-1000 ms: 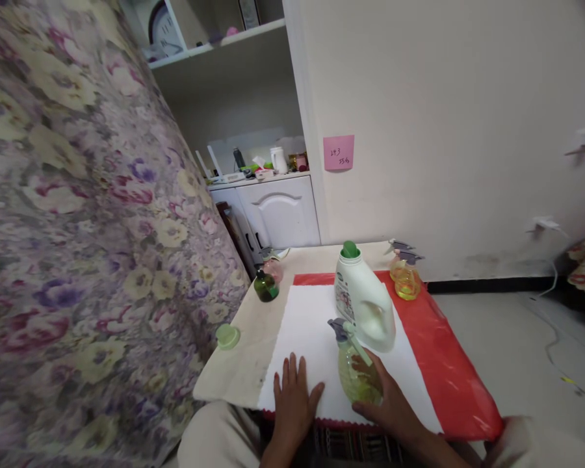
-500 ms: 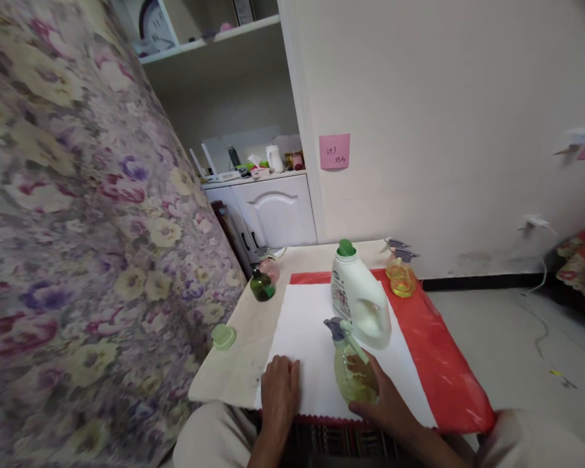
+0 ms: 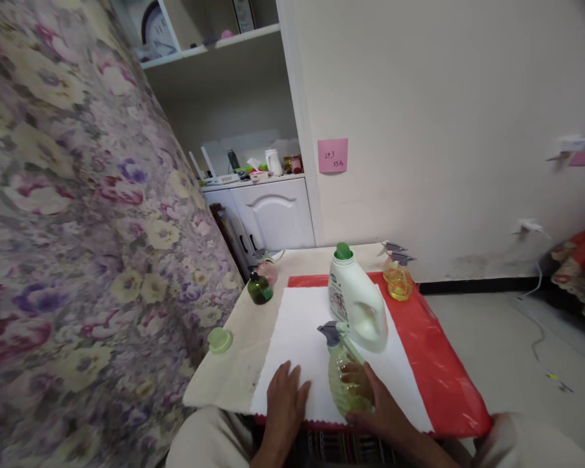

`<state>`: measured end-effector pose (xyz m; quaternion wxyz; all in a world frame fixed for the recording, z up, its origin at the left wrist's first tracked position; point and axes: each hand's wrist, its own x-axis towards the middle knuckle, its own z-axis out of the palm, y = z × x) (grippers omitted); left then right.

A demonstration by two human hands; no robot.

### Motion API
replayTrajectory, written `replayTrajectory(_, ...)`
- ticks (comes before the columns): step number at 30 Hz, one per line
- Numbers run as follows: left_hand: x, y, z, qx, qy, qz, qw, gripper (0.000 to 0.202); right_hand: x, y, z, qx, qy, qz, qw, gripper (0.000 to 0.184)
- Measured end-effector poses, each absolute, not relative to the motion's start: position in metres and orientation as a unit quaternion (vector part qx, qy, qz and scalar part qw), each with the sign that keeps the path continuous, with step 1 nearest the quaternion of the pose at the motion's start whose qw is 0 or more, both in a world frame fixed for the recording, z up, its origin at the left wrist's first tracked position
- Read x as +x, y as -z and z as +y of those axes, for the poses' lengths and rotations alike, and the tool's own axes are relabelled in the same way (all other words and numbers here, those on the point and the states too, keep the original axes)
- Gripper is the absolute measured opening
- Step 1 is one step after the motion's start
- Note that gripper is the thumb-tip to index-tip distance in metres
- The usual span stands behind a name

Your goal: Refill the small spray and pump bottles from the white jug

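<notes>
My right hand [image 3: 375, 406] is wrapped round the body of a green see-through spray bottle [image 3: 340, 383] with a grey trigger head. The bottle is near the front of the white sheet [image 3: 297, 325]; its fingers show through the far side. To its left, my left hand [image 3: 286, 390] rests on the sheet with the fingers apart, holding nothing. Just behind the spray bottle stands a large pale detergent jug [image 3: 363, 302] with an uncapped neck and a green spout. A light green cap [image 3: 219, 340] lies at the left side of the table.
A dark green bottle [image 3: 259, 288] stands at the table's left, a pinkish one behind it. Two spray bottles, one with yellow liquid [image 3: 400, 286], stand at the back right. Red covering [image 3: 433, 364] spreads along the right. A floral curtain [image 3: 102, 260] hangs close on the left.
My left hand has opened from a curled pose, its fingers now spread on the sheet. The right hand keeps hold of the spray bottle. The whole view has shifted slightly.
</notes>
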<state>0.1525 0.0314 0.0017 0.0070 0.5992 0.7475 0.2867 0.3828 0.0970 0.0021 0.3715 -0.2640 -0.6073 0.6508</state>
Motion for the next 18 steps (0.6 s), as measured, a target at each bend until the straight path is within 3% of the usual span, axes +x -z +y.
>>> replayTrajectory(5,0.186,-0.060,0.037,0.482,-0.511,0.621,0.348,0.044,0.383,-0.017,0.095,-0.165,-0.738,-0.569,0.323,0.099)
replayTrajectory(8,0.208,-0.090,0.041,0.402,-0.584,0.505,0.493,0.051,0.383,-0.026,0.092,-0.109,-0.788,-0.540,0.275,0.093)
replayTrajectory(13,0.225,-0.107,0.041,0.365,-0.620,0.356,0.596,0.037,0.385,-0.042,0.085,-0.049,-0.839,-0.488,0.235,0.084)
replayTrajectory(18,0.229,-0.105,0.041,0.346,-0.633,0.332,0.608,0.036,0.389,-0.049,0.085,-0.022,-0.858,-0.468,0.212,0.084)
